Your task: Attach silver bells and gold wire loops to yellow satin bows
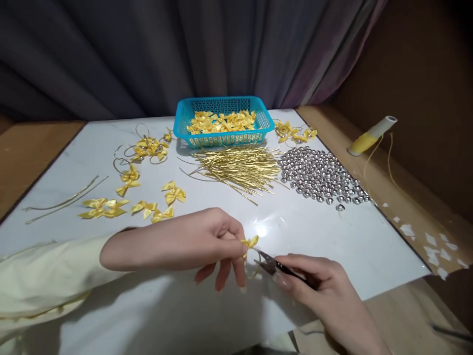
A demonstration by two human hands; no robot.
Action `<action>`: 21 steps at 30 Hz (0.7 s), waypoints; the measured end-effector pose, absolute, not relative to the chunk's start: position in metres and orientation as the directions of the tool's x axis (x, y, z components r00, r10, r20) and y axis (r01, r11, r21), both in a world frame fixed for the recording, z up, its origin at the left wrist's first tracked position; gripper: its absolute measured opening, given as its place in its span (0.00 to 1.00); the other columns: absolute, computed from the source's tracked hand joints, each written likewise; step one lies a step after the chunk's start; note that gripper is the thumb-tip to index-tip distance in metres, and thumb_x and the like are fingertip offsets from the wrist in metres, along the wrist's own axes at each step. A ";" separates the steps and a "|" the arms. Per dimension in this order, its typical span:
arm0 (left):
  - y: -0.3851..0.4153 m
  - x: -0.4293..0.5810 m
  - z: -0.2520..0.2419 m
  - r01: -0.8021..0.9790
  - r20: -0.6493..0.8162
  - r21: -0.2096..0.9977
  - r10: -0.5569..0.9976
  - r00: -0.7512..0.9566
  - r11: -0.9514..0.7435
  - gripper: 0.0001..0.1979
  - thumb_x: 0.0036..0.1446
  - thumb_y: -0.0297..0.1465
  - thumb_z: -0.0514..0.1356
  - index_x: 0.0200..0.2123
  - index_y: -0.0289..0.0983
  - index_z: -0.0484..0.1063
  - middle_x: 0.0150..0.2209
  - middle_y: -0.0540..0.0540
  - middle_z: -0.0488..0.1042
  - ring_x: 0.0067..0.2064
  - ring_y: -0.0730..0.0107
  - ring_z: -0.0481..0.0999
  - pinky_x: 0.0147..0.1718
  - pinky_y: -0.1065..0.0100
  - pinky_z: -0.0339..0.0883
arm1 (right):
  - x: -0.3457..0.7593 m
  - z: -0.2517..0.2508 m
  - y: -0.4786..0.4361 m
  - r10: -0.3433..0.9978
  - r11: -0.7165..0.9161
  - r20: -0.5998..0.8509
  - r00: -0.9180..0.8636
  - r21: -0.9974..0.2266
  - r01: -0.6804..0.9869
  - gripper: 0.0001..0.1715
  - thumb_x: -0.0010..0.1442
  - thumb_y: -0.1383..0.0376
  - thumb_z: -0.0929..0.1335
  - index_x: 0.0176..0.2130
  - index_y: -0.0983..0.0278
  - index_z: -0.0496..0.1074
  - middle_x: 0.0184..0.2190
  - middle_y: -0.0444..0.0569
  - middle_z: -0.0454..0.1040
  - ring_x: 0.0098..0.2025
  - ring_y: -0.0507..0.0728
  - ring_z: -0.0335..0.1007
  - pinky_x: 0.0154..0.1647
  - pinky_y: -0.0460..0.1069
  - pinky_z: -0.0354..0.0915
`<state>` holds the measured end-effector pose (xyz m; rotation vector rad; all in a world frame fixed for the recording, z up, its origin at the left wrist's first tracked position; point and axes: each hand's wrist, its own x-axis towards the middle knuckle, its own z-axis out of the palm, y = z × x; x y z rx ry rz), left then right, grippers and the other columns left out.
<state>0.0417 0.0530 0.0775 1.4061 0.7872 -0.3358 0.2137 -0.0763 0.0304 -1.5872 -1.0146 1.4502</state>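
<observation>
Between thumb and forefinger, my left hand [218,241] pinches a small yellow ribbon bow [252,241] above the white table sheet; its other fingers hang loosely below. A pair of thread snips [275,266] is gripped in my right hand [325,291]. Their blades are apart, and the upper tip is right beside the bow. A thin strand hangs under the bow near the blades; I cannot tell whether it is thread or gold tie. Several loose yellow bows [173,192] lie on the sheet beyond my left forearm.
A blue basket [223,140] of yellow bows stands at the back. Before it lie gold twist ties [240,170], with silver bells [321,175] to their right. Bows with looped ties [148,148] sit left. A yellow thread spool [371,136] and paper scraps [432,241] are on the right.
</observation>
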 end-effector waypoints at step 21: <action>0.048 0.045 0.087 0.676 -0.670 0.731 0.280 0.687 0.091 0.10 0.56 0.30 0.51 0.29 0.35 0.71 0.24 0.48 0.75 0.16 0.80 0.63 0.13 0.81 0.53 | 0.223 0.024 -0.074 0.928 -0.369 -0.371 -0.032 -0.928 0.040 0.17 0.53 0.53 0.67 0.28 0.62 0.77 0.16 0.41 0.56 0.21 0.49 0.46 0.19 0.45 0.48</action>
